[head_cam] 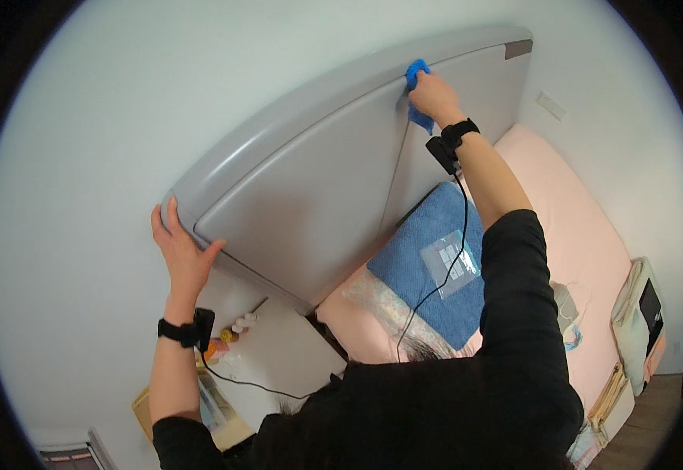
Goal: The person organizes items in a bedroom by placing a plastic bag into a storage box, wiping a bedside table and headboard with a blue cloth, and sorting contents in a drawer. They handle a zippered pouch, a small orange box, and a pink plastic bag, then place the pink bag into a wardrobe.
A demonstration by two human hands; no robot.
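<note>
Before me stands a grey padded headboard [306, 194] with a raised, curved top rail and a seam running down its face. My right hand [437, 98] grips a blue cleaning cloth [421, 120] and presses it against the panel just under the rail, close to that seam. At the headboard's left corner, my left hand [186, 249] is spread around the edge, thumb on the front side, with no cloth or tool in it. Both wrists wear black straps with small cabled devices.
A bed with a pink sheet [553, 170] adjoins the headboard. On it lie a blue towel [400, 264] and a clear plastic packet [435, 267]. A white bedside table [283, 341] holding small items stands at left. A wall socket plate [551, 106] is at right. Black cables hang from both wrists.
</note>
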